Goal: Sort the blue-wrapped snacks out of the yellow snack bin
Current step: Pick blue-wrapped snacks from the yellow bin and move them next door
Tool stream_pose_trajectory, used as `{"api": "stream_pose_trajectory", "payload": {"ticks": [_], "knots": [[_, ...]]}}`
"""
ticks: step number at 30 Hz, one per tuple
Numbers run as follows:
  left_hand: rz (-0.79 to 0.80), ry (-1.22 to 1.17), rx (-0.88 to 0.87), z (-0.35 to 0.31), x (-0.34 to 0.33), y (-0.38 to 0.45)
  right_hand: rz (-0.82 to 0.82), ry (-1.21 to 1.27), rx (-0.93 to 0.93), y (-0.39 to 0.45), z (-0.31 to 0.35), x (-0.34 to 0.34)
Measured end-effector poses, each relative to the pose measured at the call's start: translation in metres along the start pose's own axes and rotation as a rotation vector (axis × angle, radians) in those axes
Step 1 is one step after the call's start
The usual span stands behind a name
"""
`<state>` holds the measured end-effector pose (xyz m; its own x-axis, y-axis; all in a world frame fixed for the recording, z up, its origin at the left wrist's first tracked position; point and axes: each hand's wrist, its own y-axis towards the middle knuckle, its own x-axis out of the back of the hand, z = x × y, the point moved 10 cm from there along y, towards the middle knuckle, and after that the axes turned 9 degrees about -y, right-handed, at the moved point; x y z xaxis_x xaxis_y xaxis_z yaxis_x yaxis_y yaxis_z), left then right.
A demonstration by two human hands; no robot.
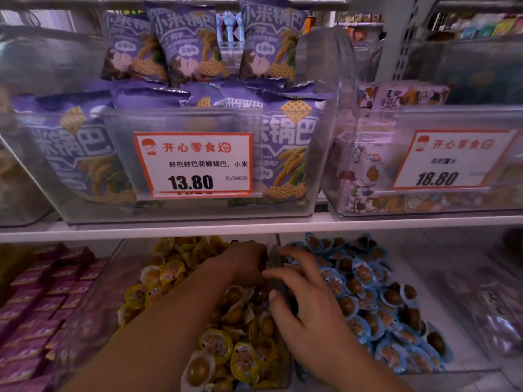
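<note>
Hands work low on the bottom shelf, close together at the clear divider between two bins. Left hand [244, 260] reaches deep into the yellow snack bin [119, 264], fingers curled down among the yellow-wrapped snacks [169, 274]; fingertips are buried, so cannot tell if it grips anything. Right hand [305, 301] rests across the divider wall [273, 254], fingers spread and lightly bent, thumb on the yellow side, the other fingers over the edge of the blue pile, holding nothing visible.

Blue-wrapped snacks [365, 281] fill the bin just right of the right hand, heaped to its rim. A bit of blue wrapper shows at the near edge of the yellow bin, below the right wrist, too blurred to be sure.

Left of the left forearm, well apart, sit rows of pink boxes [36, 301]. Above both hands, on the upper shelf, a clear bin holds purple rice-crisp bags [195, 43] with a price card [194, 164] reading 13.80. Up and right of the right hand, another clear bin carries a price tag [450, 159] reading 18.80.
</note>
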<state>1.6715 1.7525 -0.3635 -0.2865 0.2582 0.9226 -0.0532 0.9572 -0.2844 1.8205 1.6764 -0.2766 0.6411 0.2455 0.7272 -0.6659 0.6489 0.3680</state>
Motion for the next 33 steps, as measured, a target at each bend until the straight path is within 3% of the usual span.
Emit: {"api": "stream_pose_trajectory", "payload": {"ticks": [10, 15, 19, 21, 23, 26, 29, 33], "knots": [[-0.307, -0.699, 0.011, 0.033, 0.060, -0.075, -0.011, 0.004, 0.021, -0.002, 0.003, 0.003], [-0.562, -1.200, 0.031, 0.045, 0.072, -0.165, -0.065, -0.079, 0.012, -0.005, 0.012, 0.014], [-0.585, -1.790, 0.000, 0.053, 0.045, -0.210, -0.253, -0.045, 0.110, -0.010, 0.062, 0.032], [-0.639, -1.959, 0.023, 0.064, 0.032, -0.224, -0.159, 0.100, 0.064, -0.005, 0.076, 0.012], [-0.654, -2.074, 0.049, 0.071, 0.018, -0.231, 0.061, 0.320, -0.103, 0.002, 0.075, -0.029], [-0.586, -2.113, 0.079, 0.069, 0.001, -0.229, 0.282, 0.612, -0.314, 0.007, 0.075, -0.081], [-0.649, -1.972, 0.128, 0.072, 0.002, -0.226, 0.330, 0.640, -0.318, 0.014, 0.077, -0.101], [-0.851, -1.316, 0.119, 0.083, 0.040, -0.241, 0.232, 0.290, -0.127, 0.031, 0.075, -0.083]]}}
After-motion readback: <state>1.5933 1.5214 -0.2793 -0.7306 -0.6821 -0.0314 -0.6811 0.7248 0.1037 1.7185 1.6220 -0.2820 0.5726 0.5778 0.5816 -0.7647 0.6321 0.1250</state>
